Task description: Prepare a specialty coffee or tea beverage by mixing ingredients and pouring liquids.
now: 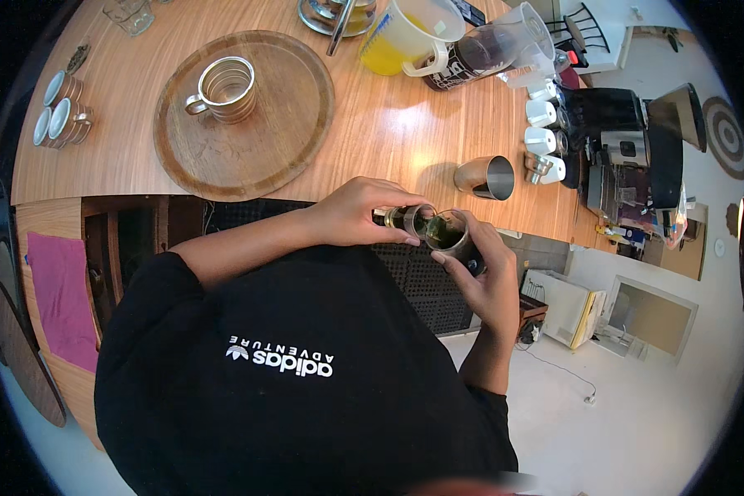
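My left hand is closed around a small glass vessel with a gold-coloured band, tilted so its mouth faces right. My right hand grips a clear glass with dark green contents, which look like leaves. The two rims meet or nearly meet beyond the table's near edge, over a dark perforated surface. A metal cup stands on the wooden table just beyond my right hand. Farther left, a round wooden tray bears a ribbed, brownish glass mug.
At the back stand a plastic jug of yellow liquid and a clear container of dark liquid. Several white cups line the right side beside a coffee machine. Ribbed cups sit at far left; a pink cloth hangs below.
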